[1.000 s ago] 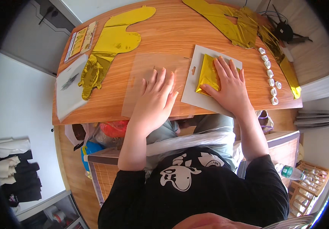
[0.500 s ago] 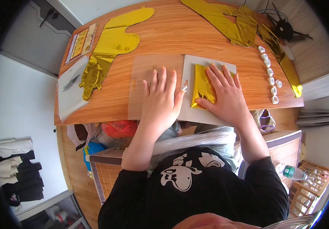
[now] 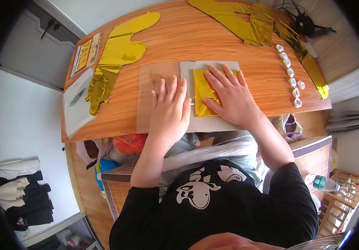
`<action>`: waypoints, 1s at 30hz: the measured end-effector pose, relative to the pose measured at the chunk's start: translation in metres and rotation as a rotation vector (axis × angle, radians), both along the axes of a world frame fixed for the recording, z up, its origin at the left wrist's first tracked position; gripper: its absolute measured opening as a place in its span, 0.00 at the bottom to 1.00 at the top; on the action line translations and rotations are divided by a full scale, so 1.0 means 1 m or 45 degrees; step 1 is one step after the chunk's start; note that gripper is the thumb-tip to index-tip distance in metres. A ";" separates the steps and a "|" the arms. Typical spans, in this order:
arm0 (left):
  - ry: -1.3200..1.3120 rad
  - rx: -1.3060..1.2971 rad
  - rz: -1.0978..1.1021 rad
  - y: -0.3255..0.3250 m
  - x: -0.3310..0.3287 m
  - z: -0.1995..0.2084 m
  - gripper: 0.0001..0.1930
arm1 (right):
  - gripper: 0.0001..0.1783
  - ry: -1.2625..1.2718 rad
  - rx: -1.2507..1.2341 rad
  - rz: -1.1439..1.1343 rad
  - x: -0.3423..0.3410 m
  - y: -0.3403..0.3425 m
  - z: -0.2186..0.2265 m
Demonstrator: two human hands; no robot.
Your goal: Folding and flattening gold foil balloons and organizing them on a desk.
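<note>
— Folded gold foil [image 3: 201,89]: where is it lying?

— On a pale grey card [image 3: 207,124], close to the near edge of the wooden table [image 3: 167,50], just in front of the person.

— How is it held?

— Right hand [image 3: 231,93] flat over its right part, fingers straight and slightly spread, gripping nothing. That palm probably keeps the springy foil from lifting off the card.

— And the left hand [image 3: 170,106]?

— Palm down over a clear sheet [image 3: 146,112], fingers long and apart, curled around nothing. It likely steadies the sheet beside the card; whether the sheet runs beneath the card, I can't tell. A small white piece [image 3: 192,104] shows by the thumb, too small to say if it's pinched.

— Farther out?

— Clear bags [image 3: 77,104] lie at the left; white rings [image 3: 290,71] line the right, one beside the row, perhaps so none hides another.

— And beyond?

— A flat gold shape [image 3: 123,43] near a picture card [image 3: 85,54] on the left, and a gold sheet [image 3: 254,31] at the far right, seemingly laid aside to be out of the hands' way.
</note>
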State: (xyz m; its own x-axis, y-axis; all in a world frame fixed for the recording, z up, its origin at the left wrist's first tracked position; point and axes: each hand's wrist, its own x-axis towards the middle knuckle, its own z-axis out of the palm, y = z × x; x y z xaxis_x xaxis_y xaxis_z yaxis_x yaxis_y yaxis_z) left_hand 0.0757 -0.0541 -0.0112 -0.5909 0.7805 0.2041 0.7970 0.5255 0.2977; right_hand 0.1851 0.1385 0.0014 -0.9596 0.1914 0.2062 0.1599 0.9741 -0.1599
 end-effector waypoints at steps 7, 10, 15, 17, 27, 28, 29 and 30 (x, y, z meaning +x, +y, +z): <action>-0.088 0.007 -0.010 -0.009 -0.007 0.006 0.27 | 0.40 0.021 0.029 -0.002 -0.008 -0.010 -0.003; -0.171 0.065 -0.035 -0.012 -0.009 0.008 0.26 | 0.40 0.011 0.019 0.000 -0.009 -0.010 -0.004; -0.185 0.107 -0.085 -0.014 -0.006 0.008 0.29 | 0.41 0.020 0.009 0.029 -0.013 -0.018 -0.003; -0.204 0.199 -0.094 -0.015 -0.006 0.008 0.31 | 0.43 0.050 0.033 0.032 -0.016 -0.021 -0.009; 0.227 -0.305 -0.117 -0.050 -0.046 0.015 0.54 | 0.56 0.027 0.020 0.134 -0.021 -0.039 -0.005; 0.099 -0.270 -0.197 -0.055 -0.049 0.014 0.54 | 0.57 0.017 -0.002 0.142 -0.020 -0.042 -0.005; -0.027 -0.235 -0.282 -0.058 -0.052 0.016 0.55 | 0.59 0.008 -0.026 0.145 -0.019 -0.046 -0.005; -0.022 -0.243 -0.275 -0.061 -0.054 0.019 0.55 | 0.59 0.015 -0.032 0.151 -0.020 -0.049 -0.005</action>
State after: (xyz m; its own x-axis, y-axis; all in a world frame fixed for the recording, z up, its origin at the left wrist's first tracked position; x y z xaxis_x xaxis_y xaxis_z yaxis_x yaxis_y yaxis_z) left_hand 0.0221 -0.1151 0.0073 -0.4088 0.9120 0.0329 0.8923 0.3919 0.2241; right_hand 0.1652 0.0899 -0.0032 -0.9734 0.0819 0.2141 0.0418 0.9817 -0.1859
